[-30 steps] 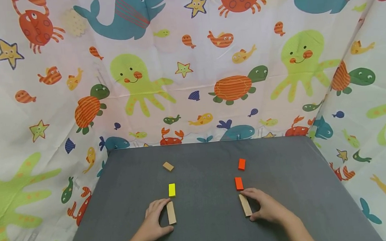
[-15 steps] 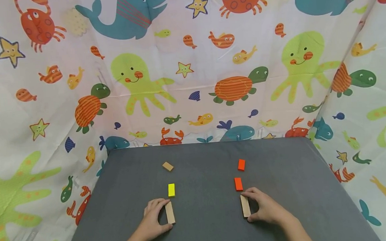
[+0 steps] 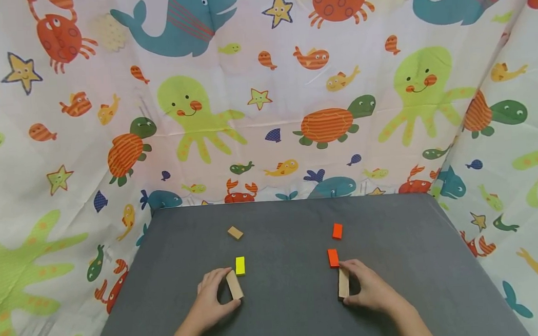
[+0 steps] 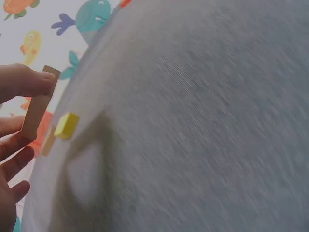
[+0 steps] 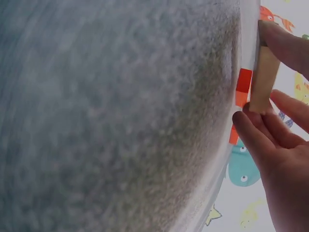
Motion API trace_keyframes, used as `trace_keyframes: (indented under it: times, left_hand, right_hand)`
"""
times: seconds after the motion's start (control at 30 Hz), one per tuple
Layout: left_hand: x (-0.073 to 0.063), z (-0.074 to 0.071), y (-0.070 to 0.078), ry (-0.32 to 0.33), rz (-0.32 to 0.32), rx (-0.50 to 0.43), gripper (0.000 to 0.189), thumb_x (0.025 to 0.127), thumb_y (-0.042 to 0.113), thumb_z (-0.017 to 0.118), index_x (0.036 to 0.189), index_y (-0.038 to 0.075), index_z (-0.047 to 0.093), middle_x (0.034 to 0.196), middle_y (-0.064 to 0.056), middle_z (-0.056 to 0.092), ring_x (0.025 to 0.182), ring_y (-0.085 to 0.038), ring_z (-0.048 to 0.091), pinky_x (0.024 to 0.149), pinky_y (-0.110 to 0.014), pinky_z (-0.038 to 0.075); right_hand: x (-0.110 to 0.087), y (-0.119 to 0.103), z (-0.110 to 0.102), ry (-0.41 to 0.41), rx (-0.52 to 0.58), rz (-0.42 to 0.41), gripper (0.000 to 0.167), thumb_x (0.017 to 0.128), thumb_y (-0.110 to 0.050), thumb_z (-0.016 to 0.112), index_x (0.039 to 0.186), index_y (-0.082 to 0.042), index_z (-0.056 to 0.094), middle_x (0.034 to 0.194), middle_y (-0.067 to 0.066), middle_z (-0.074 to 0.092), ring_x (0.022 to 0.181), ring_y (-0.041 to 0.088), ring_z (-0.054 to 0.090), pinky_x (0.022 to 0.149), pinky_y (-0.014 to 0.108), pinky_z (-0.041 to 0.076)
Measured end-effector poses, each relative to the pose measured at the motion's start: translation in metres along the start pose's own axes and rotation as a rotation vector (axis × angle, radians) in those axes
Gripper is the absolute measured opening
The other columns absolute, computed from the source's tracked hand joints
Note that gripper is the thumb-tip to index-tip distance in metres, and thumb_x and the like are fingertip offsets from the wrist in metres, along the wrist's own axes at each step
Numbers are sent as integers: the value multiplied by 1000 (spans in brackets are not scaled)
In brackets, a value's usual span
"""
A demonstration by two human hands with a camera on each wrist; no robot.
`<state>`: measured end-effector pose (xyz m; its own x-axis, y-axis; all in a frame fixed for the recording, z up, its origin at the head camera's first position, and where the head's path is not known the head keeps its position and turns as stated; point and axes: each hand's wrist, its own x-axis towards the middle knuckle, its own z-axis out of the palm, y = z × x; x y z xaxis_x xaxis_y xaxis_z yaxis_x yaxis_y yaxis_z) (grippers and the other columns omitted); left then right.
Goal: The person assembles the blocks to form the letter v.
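Note:
My left hand pinches a plain wooden block by its two ends, thumb at the near end and fingertips at the far end. In the left wrist view that wooden block is raised above the table, and a shadow falls beneath. On the other side my right hand grips a second wooden block the same way; the right wrist view shows this block between thumb and fingers. A yellow block lies just beyond the left hand. Close past the right fingertips is an orange-red block.
Farther back on the grey table lie a small wooden block on the left and another orange-red block on the right. A curtain printed with sea animals stands around the table's back and sides.
Both hands have closed on the ends of their wooden blocks and lifted them. The blocks have shifted slightly away from the person and turned a little. The other blocks stay put.

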<state>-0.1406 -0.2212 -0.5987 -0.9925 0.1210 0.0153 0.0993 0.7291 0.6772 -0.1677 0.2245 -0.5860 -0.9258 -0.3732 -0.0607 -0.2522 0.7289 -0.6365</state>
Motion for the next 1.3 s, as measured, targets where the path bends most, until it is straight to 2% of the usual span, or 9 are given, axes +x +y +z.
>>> trace_keyframes:
  times: [0.13, 0.27, 0.47, 0.57, 0.7, 0.83, 1.07, 1.2, 1.3]
  left_hand:
    - [3, 0, 8, 29, 35, -13, 79, 74, 38, 88, 142, 16, 55, 139, 1, 54, 135, -26, 41, 108, -61, 28]
    - [6, 2, 15, 46, 69, 8, 80, 75, 38, 87, 143, 13, 55, 140, -3, 54, 135, -28, 41, 108, -62, 27]
    - [12, 5, 25, 53, 67, 82, 85, 77, 40, 85, 148, 9, 49, 141, -7, 53, 134, -30, 41, 108, -62, 30]
    - [14, 6, 29, 49, 90, 78, 84, 77, 39, 85, 147, 7, 50, 140, -8, 53, 133, -30, 41, 108, -61, 31]
    - [17, 10, 32, 52, 116, 81, 82, 77, 40, 85, 145, 9, 53, 140, -6, 53, 133, -29, 41, 106, -58, 31]
    - [21, 14, 36, 53, 111, 89, 81, 77, 43, 84, 145, 11, 54, 140, -3, 53, 134, -27, 40, 105, -58, 32]
    - [29, 17, 44, 30, 109, 83, 81, 78, 44, 84, 145, 12, 53, 141, -3, 53, 135, -29, 41, 106, -59, 32]
    - [34, 19, 48, 25, 133, 95, 80, 78, 43, 83, 145, 10, 53, 140, -6, 54, 131, -30, 46, 107, -60, 33]
    - [38, 22, 52, 22, 154, 102, 80, 79, 43, 83, 144, 8, 53, 139, -8, 55, 129, -31, 48, 106, -61, 35]
  right_hand:
    - [1, -4, 1, 45, -9, 19, 80, 63, -21, 97, 132, -6, 62, 128, 1, 54, 111, 19, 54, 92, 42, 50]
    - [4, -8, 2, 88, -7, 26, 81, 63, -20, 97, 133, -5, 60, 128, 3, 56, 115, 21, 52, 95, 44, 50]
    - [9, -16, 2, 113, 59, 36, 89, 61, -13, 97, 138, 1, 55, 129, 12, 57, 95, 16, 65, 84, 36, 56]
    - [9, -20, 3, 124, 65, 20, 90, 61, -12, 97, 138, 4, 55, 129, 14, 58, 90, 16, 68, 83, 35, 56]
    - [13, -27, 5, 119, 72, 10, 87, 63, -15, 97, 138, 3, 56, 130, 12, 58, 95, 19, 68, 86, 40, 56]
    - [19, -33, 7, 110, 57, 22, 82, 64, -21, 97, 135, -3, 59, 129, 8, 57, 103, 21, 62, 90, 45, 53]
    - [29, -41, 14, 157, 43, -1, 82, 63, -21, 97, 134, -4, 58, 131, 7, 56, 115, 24, 56, 100, 50, 48]
    - [35, -46, 18, 164, 51, 3, 83, 64, -20, 97, 135, -4, 58, 133, 8, 56, 118, 26, 56, 102, 51, 47]
    - [39, -48, 20, 165, 48, -1, 82, 64, -21, 97, 135, -5, 58, 131, 8, 57, 112, 23, 56, 98, 48, 49]
